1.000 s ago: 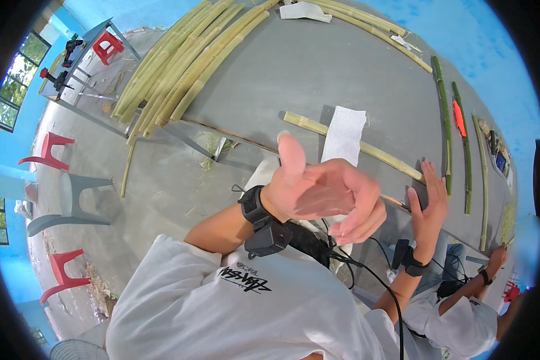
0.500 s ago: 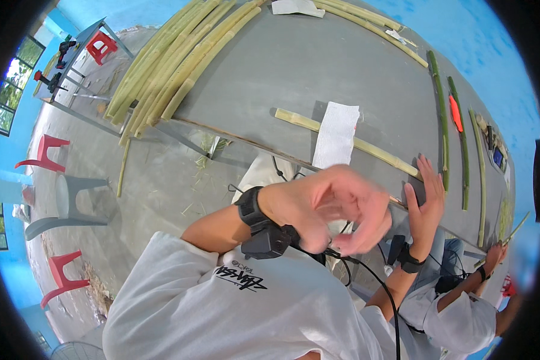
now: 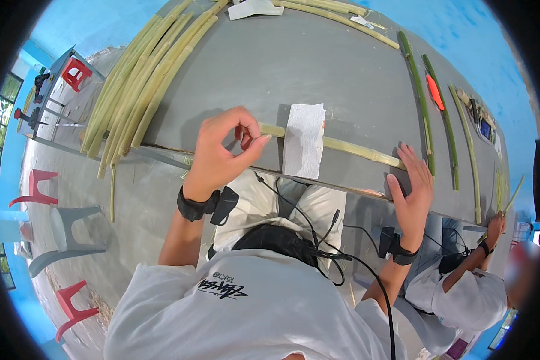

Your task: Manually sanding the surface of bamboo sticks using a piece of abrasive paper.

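Note:
A pale, peeled bamboo stick [image 3: 357,150] lies along the near edge of the grey table, its middle covered by a white sheet of paper or paper towel [image 3: 304,141]. My left hand [image 3: 225,150] is at the stick's left end, fingers curled and thumb just in front of it; the hand hides the tip. The fingers appear closed on that end, though the contact is partly hidden. At the other end my right hand [image 3: 413,186] rests with fingers stretched out and thumb apart, fingertips against the stick's tip.
Many peeled bamboo sticks [image 3: 156,78] lie at the left, overhanging the table [image 3: 234,66]. Green sticks [image 3: 419,96] and an orange-handled tool [image 3: 435,92] are at the right. Beyond them, a co-worker's hand [image 3: 495,227] holds a thin stick. Black cables [image 3: 366,270] hang by my lap.
My left hand has swung left and forward from in front of my body to the stick's left end. The right hand stays at the right end. The whole view has shifted.

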Motion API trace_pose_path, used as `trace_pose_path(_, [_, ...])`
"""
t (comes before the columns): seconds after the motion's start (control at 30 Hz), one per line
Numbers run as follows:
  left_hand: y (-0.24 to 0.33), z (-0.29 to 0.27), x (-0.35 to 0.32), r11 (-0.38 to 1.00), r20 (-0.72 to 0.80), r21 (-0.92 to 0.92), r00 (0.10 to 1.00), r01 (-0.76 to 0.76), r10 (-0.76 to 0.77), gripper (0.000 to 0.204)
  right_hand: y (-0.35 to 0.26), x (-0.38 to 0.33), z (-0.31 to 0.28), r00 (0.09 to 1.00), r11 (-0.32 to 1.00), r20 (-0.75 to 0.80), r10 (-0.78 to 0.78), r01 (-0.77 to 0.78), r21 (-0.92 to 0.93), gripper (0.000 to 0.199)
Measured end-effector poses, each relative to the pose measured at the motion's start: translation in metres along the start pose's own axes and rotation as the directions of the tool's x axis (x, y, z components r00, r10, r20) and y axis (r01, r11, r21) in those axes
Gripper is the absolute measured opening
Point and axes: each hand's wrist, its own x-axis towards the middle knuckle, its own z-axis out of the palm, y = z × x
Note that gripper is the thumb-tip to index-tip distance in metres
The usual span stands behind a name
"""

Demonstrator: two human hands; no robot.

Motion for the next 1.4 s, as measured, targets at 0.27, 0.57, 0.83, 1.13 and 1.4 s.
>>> trace_pose_path(0.27, [0.001, 0.001, -0.003, 0.999, 0.037, 0.054, 0.999, -0.008, 0.006, 0.026, 0.000, 0.002, 0.002, 1.000, 1.000, 0.001, -0.002, 0.002, 0.008, 0.050])
trace_pose_path(0.57, [0.002, 0.004, -0.002, 0.995, 0.067, 0.100, 0.998, -0.017, 0.011, 0.026, 0.000, 0.002, 0.001, 1.000, 1.000, 0.001, 0.001, -0.001, -0.015, 0.049])
trace_pose_path(0.83, [0.003, 0.007, 0.001, 0.998, 0.015, 0.049, 0.999, 0.044, -0.044, 0.025, 0.001, 0.002, 0.002, 1.000, 1.000, 0.006, 0.013, -0.013, -0.016, 0.049])
trace_pose_path(1.13, [0.005, 0.010, 0.005, 0.997, -0.032, 0.063, 0.999, 0.043, -0.041, 0.015, 0.000, 0.002, 0.002, 1.000, 1.000, -0.005, 0.023, -0.023, -0.011, 0.048])
trace_pose_path(1.4, [0.002, 0.008, 0.004, 0.958, 0.082, 0.272, 0.994, -0.090, 0.070, 0.013, 0.000, 0.002, 0.003, 1.000, 1.000, -0.014, 0.017, -0.017, -0.025, 0.047])
